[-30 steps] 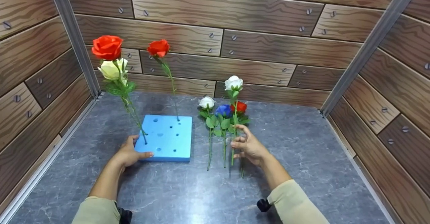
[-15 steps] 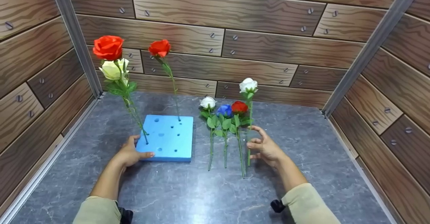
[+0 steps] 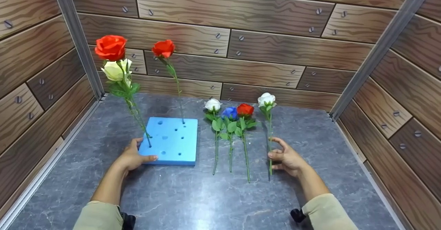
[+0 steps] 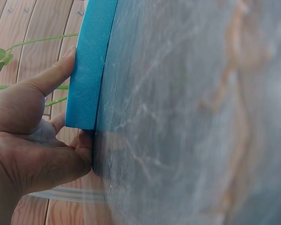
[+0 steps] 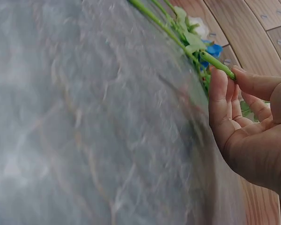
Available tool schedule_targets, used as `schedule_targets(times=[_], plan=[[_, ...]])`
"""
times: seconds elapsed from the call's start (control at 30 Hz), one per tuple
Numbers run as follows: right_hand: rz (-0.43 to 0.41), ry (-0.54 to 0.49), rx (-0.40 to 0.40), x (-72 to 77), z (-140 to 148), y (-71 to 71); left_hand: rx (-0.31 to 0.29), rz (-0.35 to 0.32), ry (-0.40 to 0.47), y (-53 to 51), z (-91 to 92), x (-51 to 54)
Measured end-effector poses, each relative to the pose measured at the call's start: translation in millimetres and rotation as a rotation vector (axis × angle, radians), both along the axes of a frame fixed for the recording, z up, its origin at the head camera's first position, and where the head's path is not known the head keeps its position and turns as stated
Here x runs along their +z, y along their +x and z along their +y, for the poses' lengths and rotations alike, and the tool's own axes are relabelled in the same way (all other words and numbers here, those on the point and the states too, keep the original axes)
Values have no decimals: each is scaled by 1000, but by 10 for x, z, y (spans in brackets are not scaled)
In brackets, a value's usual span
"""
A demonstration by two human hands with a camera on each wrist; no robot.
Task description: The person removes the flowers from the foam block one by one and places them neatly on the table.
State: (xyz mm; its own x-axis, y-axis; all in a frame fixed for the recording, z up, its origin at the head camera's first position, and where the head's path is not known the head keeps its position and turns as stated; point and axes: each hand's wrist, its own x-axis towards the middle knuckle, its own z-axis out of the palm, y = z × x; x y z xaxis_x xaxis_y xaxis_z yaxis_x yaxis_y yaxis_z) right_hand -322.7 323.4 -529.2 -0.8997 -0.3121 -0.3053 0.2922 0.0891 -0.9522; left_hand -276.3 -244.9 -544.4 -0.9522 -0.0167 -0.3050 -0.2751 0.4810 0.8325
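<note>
In the head view my right hand (image 3: 285, 158) pinches the stem of a white rose (image 3: 267, 100) between thumb and fingers. The stem's cut end (image 5: 215, 63) pokes out past the fingertips in the right wrist view, apart from the table. My left hand (image 3: 132, 157) grips the near left corner of a blue foam block (image 3: 172, 142), thumb on its top and fingers at its side. Several holes dot the block's top. Standing in it are a large red rose (image 3: 111, 48) and a pale yellow rose (image 3: 115, 70) at left, and another red rose (image 3: 163, 48) at the back.
Between the block and my right hand, a white rose (image 3: 212, 105), a blue rose (image 3: 229, 113) and a dark red rose (image 3: 245, 110) lie in a row on the grey marbled table (image 3: 165, 199). Wood-patterned walls (image 3: 193, 37) enclose the back and sides.
My right hand has carried its white rose to the right, away from the lying roses, and lowered it towards the table. The left hand and the block have stayed in place.
</note>
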Motion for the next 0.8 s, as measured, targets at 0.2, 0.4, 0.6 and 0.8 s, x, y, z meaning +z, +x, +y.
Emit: schedule_targets(times=[0.2,0.4,0.6,0.8], plan=[[-29,59,4,-36,58,3,-8,2,-7,0,-9,-5],[-39,116,8,-47,60,4,-4,5,-4,-5,-6,-11],[-19,195,11,-33,31,15,-6,4,-10,-13,-10,-20],[11,254,11,-19,-2,24,-1,-4,-3,-9,-5,-22]])
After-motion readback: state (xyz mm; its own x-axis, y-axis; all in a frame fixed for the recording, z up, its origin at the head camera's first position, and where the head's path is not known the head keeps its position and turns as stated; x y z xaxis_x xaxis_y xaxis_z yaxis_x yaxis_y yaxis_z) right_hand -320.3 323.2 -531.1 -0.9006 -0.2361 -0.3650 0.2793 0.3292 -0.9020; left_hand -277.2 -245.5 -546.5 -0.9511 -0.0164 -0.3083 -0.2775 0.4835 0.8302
